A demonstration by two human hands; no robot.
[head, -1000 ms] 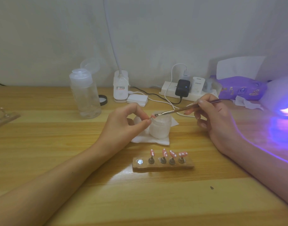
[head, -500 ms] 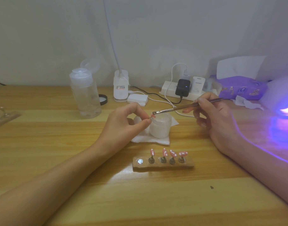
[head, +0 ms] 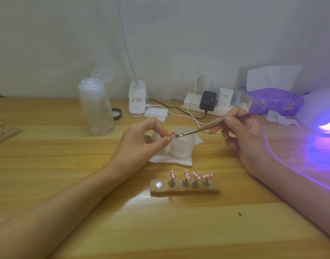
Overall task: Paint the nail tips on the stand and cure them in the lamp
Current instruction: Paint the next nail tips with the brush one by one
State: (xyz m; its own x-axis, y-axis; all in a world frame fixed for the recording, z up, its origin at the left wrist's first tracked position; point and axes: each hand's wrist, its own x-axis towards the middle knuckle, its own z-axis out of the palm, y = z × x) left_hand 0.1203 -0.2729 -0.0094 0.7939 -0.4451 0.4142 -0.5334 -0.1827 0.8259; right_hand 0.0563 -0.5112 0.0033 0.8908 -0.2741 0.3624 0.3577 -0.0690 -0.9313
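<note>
On the pale wooden table (head: 48, 165), the small wooden nail-tip stand (head: 184, 190) lies nearest. Behind it, a frosted white jar (head: 182, 148) sits on a folded white tissue (head: 171, 161). A clear plastic bottle (head: 96, 109) stands far left, a glowing white lamp (head: 318, 109) far right.

- One camera only, worn on the person's head.
- It looks forward and down at the wooden surface (head: 66, 230), and the wall (head: 179, 34) fills the top.
- It is close: both arms stretch up from the bottom corners, and the left hand (head: 141, 144) and right hand (head: 248, 143) sit near the middle.
- The view is wide.
</note>
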